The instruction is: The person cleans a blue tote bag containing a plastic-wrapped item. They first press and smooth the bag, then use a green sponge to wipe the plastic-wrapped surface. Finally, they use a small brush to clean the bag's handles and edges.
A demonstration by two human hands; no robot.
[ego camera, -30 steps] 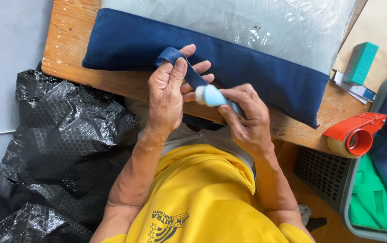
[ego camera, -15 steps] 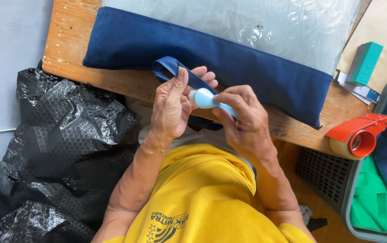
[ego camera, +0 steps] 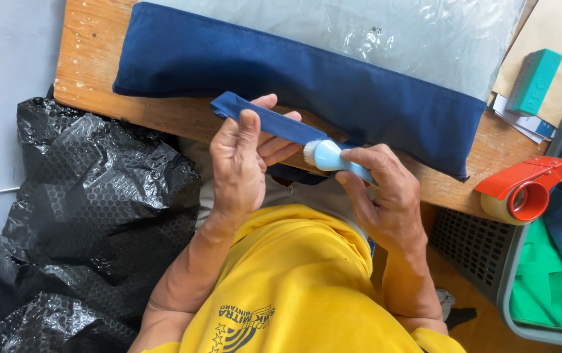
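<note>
A navy blue cloth bag lies on the wooden table, partly under a clear plastic sleeve. My left hand pinches the bag's navy strap and holds it flat above the table's front edge. In my right hand is a light blue brush with white bristles. The bristles touch the strap just right of my left fingers.
An orange tape dispenser sits at the table's right corner. A teal block rests on brown envelopes at the far right. Black bubble-wrap plastic is heaped on the left. A grey crate with green and blue bags stands at the right.
My left hand has pulled the strap out straight where it was looped over my fingers before. The brush has slid rightward along the strap with my right hand.
</note>
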